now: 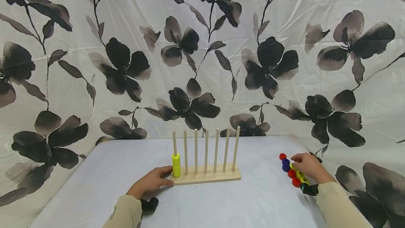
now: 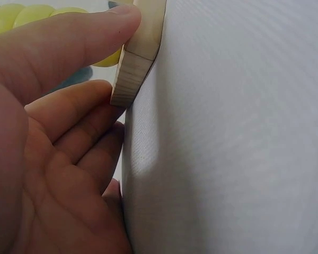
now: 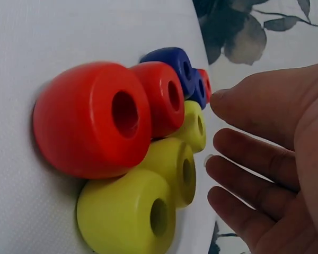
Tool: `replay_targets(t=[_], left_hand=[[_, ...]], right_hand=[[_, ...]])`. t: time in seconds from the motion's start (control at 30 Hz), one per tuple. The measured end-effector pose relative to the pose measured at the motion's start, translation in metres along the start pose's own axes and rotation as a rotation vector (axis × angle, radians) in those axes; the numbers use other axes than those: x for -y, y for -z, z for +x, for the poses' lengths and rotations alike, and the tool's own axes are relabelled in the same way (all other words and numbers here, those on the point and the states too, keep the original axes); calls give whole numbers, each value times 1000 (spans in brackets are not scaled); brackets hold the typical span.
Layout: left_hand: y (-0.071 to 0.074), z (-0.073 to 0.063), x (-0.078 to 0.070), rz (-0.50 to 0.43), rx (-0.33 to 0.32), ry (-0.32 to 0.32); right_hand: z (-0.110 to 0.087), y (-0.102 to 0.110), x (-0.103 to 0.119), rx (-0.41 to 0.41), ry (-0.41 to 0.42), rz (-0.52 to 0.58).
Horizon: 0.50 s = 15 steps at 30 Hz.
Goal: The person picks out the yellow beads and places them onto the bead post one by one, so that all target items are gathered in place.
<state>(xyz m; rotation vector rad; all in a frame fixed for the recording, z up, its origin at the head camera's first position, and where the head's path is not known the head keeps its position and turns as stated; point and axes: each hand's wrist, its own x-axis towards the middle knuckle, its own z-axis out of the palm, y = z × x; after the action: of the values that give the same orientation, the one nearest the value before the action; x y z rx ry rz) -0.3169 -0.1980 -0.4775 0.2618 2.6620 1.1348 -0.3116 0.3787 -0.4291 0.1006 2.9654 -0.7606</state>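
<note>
A wooden peg stand (image 1: pixel 209 177) with several upright pegs stands on the table. Yellow beads (image 1: pixel 176 166) are stacked on its leftmost peg. My left hand (image 1: pixel 150 183) holds the left end of the base, thumb on the front edge and fingertips against the end, as the left wrist view shows. At the right, my right hand (image 1: pixel 308 167) hovers over loose beads with its fingers relaxed and nothing between them. Red beads (image 3: pixel 90 121), blue beads (image 3: pixel 172 61) and yellow beads (image 3: pixel 124 211) lie there in two rows, their holes showing in the right wrist view.
The white tabletop (image 1: pixel 253 200) spreads between the stand and the loose beads. Behind it hangs a floral cloth (image 1: pixel 221 80), which also comes down along both sides. A black strap-on device (image 1: pixel 150 205) sits at my left wrist, another (image 1: pixel 309 189) at the right.
</note>
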Motion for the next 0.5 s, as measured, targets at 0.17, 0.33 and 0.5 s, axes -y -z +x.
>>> replay_targets(t=[0.17, 0.33, 0.5], left_hand=[[0, 0, 0, -3, -2, 0], [1, 0, 0, -9, -1, 2], [0, 0, 0, -4, -5, 1]], right_hand=[[1, -5, -5, 18, -34, 40], [2, -11, -9, 28, -54, 57], [3, -13, -9, 11, -62, 70]])
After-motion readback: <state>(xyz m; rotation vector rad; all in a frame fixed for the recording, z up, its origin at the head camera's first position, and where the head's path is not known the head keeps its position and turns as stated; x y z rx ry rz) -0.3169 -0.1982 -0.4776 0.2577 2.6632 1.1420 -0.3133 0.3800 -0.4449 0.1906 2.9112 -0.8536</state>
